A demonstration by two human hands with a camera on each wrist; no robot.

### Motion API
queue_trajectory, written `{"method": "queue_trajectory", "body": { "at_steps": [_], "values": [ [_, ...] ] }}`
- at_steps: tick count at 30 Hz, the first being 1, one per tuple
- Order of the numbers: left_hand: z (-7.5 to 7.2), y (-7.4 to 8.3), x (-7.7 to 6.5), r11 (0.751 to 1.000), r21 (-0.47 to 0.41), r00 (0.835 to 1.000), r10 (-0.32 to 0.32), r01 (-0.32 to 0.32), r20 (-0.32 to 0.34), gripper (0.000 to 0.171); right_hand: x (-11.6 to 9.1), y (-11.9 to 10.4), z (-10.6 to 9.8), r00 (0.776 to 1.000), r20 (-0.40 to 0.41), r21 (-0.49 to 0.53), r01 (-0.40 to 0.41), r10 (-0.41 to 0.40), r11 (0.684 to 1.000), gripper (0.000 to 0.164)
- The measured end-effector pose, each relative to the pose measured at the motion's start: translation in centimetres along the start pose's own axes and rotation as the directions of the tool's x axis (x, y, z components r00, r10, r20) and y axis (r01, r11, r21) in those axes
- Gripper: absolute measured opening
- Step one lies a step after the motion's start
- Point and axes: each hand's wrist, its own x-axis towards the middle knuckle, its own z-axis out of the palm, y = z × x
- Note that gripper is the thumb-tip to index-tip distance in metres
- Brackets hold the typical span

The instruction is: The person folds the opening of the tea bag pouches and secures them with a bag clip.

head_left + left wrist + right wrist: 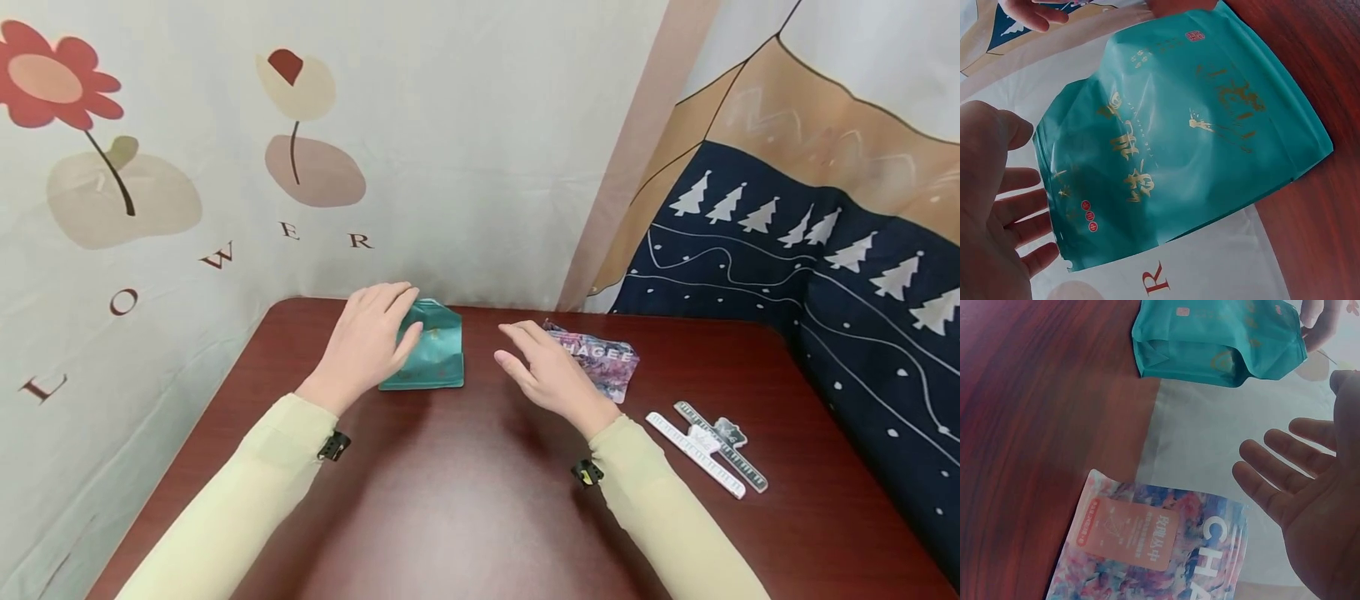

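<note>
A teal stand-up pouch (431, 354) with gold lettering stands at the back of the table. My left hand (367, 337) is at its top left, thumb and fingers spread apart. In the left wrist view, these fingertips (1041, 256) are right at the top edge of the teal pouch (1166, 144). My right hand (558, 375) hangs in the air with fingers extended and holds nothing. Behind it stands a pink-and-blue patterned pouch (611, 367) with white letters, partly hidden by the hand in the head view.
On the right of the brown table (465, 500) lie a white ruler-like clip (697, 457) and a grey one (738, 454), side by side. A white curtain (465, 167) with flower prints rises behind the table, and a dark blue tree-patterned cloth (750, 258) stands at the right.
</note>
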Motion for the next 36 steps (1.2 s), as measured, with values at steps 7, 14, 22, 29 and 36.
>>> {"method": "queue_trajectory", "body": {
  "at_steps": [7, 14, 22, 29, 36],
  "values": [
    [0.3, 0.0, 0.5, 0.999, 0.013, 0.998, -0.032, 0.031, 0.047, 0.044, 0.7, -0.1, 0.3, 0.999, -0.007, -0.011, 0.033, -0.033, 0.999, 0.047],
    [0.4, 0.0, 0.9, 0.999, 0.015, 0.996, -0.049, 0.048, 0.070, 0.045, 1.3, -0.5, 0.4, 1.000, 0.022, -0.009, -0.005, 0.005, 1.000, 0.046],
    [0.3, -0.1, 1.0, 0.998, 0.012, 0.992, -0.066, 0.065, 0.105, 0.045, 2.2, -0.6, 1.0, 1.000, 0.012, -0.037, 0.030, -0.029, 0.999, 0.045],
    [0.6, -0.2, 1.1, 0.998, 0.006, 0.991, -0.067, 0.066, 0.115, 0.043, 2.8, -0.9, 1.6, 0.999, -0.006, -0.041, 0.036, -0.037, 0.999, 0.046],
    [0.9, -0.2, 1.2, 0.997, 0.006, 0.991, -0.072, 0.072, 0.116, 0.040, 3.6, -1.0, 2.4, 0.997, -0.040, -0.047, 0.059, -0.061, 0.997, 0.043]
  ]
}}
